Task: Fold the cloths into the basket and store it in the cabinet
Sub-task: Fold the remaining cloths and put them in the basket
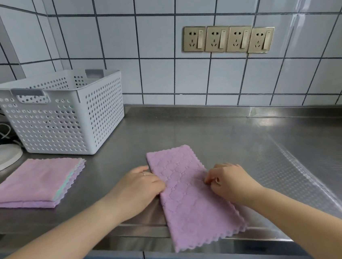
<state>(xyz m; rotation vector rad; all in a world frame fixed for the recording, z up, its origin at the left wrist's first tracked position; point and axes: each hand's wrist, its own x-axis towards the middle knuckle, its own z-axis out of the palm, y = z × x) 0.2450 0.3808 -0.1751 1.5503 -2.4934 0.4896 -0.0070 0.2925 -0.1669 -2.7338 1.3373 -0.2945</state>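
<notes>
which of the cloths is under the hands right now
The purple cloth folded into a long strip at the counter's front edge; the left hand and right hand rest on its sides. The stacked cloths before the basket lie untouched.

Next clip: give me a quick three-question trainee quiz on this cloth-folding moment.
1. True or false: the purple cloth overhangs the counter edge.
2. Where is the cloth stack? A) inside the basket B) on the counter in front of it C) on the wall sockets
3. Which hand pinches the cloth from its zigzag edge?

Key: 1 true. 2 B. 3 the right hand; the left hand rests at the opposite edge.
</notes>
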